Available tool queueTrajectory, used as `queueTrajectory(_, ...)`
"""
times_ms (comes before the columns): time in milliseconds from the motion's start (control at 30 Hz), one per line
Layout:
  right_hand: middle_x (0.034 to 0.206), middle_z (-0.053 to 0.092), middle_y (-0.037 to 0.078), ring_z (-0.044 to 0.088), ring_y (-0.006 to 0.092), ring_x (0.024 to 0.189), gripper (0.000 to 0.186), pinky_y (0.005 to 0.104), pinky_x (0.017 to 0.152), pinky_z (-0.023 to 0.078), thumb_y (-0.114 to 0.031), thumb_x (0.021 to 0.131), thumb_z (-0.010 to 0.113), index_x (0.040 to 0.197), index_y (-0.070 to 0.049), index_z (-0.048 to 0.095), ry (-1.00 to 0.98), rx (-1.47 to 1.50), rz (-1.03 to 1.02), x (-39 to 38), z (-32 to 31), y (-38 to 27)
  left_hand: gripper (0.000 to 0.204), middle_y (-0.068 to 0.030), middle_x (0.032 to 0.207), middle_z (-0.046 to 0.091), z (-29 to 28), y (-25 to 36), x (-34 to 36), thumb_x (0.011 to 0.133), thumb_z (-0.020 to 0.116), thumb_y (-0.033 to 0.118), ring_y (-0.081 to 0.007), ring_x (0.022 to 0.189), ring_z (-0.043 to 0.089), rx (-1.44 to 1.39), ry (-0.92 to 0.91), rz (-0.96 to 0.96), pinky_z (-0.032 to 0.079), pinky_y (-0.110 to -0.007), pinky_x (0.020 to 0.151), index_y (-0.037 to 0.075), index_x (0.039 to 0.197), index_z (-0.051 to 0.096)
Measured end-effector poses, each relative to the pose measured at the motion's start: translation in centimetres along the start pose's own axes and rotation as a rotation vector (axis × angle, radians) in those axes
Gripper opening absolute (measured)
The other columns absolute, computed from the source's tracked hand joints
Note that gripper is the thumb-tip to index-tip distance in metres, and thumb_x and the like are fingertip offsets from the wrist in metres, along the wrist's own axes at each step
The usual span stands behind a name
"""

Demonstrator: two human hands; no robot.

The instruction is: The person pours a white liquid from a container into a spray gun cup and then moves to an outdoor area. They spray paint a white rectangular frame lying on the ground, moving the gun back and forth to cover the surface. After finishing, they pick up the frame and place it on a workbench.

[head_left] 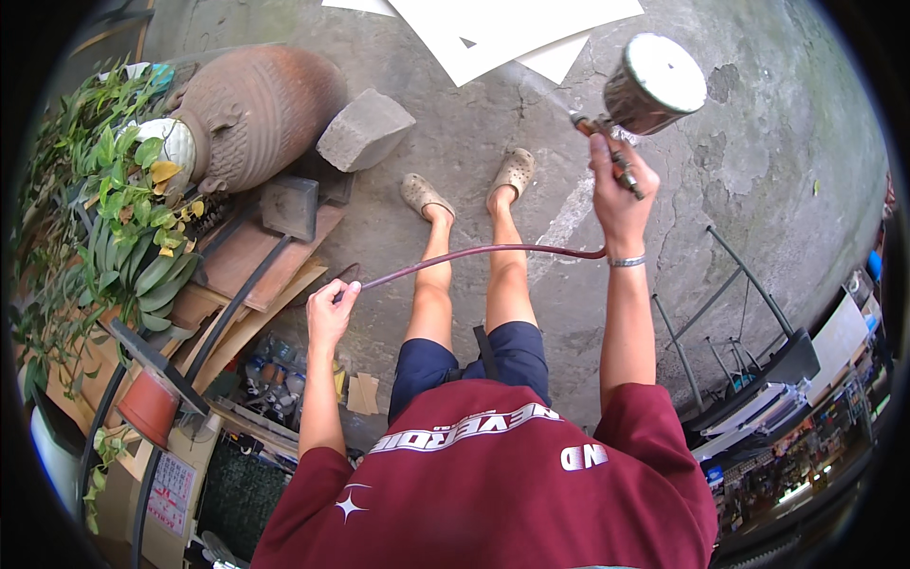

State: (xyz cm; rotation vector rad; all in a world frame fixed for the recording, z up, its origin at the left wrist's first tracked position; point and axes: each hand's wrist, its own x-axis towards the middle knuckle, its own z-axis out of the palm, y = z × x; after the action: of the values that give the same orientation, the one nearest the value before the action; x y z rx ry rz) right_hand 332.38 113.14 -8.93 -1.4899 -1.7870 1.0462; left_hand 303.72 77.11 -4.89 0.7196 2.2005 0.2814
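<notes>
My right hand [621, 185] grips a metal spray gun [607, 128] with a round cup [637, 102] under a white lid, held out at the upper right. A faint pale mist shows off the nozzle toward overlapping white sheets [493, 28] on the concrete floor. A maroon hose [488, 248] runs from below the gun across my legs to my left hand [330, 313], whose fingers are closed on it at the lower left.
A large clay jar [265, 109], concrete block [365, 128] and leafy plants [142, 209] fill the left, with wooden boards [275, 275] and a terracotta pot [147, 408]. A metal frame [754, 284] and cluttered shelves [796, 446] are at the right.
</notes>
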Motion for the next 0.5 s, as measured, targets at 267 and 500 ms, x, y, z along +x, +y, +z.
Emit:
queueTrajectory(267, 0.070, 0.062, 0.011, 0.058, 0.0198, 0.058, 0.014, 0.0309, 0.056, 0.047, -0.013, 0.088, 0.077, 0.091, -0.001, 0.072, -0.216, 0.022, -0.010, -5.3, 2.6, -5.1, 0.044, -0.0126, 0.060, 0.048, -1.4, -1.7, -0.5, 0.093, 0.073, 0.032, -0.0194, 0.057, 0.045, 0.104, 0.020, 0.002, 0.038, -0.035, 0.056, -0.002, 0.070, 0.057)
queueTrajectory(500, 0.078, 0.066, 0.014, 0.066, 0.0292, 0.068, 0.015, 0.0356, 0.062, 0.051, -0.012, 0.086, 0.077, 0.092, -0.001, 0.070, -0.292, 0.056, -0.085, -5.3, 3.1, -5.3, 0.044, -0.0150, 0.060, 0.048, -1.0, -1.9, -0.3, 0.093, 0.072, 0.033, -0.0246, 0.056, 0.046, 0.123, -0.009, 0.039, 0.037, -0.038, 0.055, -0.002, 0.070, 0.057)
